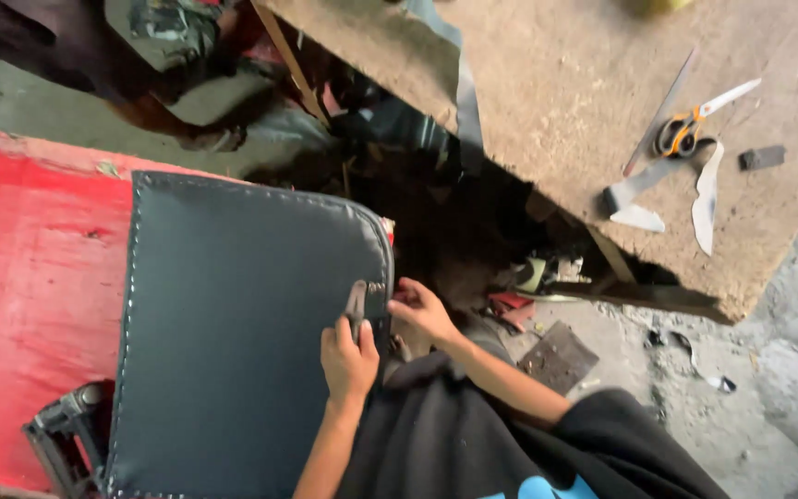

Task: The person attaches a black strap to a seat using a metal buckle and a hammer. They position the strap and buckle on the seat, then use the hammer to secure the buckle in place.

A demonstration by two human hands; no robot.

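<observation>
A dark grey upholstered seat panel (233, 333) with a stitched rim lies on a red padded surface (34, 277). My left hand (348, 360) rests on the panel's right edge and grips a pair of pliers (356, 301), whose jaws point at the rim. Just to the right, my right hand (420, 310) pinches the panel's edge with its fingertips. What lies between the jaws and the rim is too small to make out.
A black staple gun (62, 434) lies at the panel's lower left corner. A rough chipboard bench (565, 83) at the upper right carries orange-handled scissors (687, 129), a metal strip and pale offcuts (706, 199). Scraps litter the concrete floor (768, 407) and the dark gap under the bench.
</observation>
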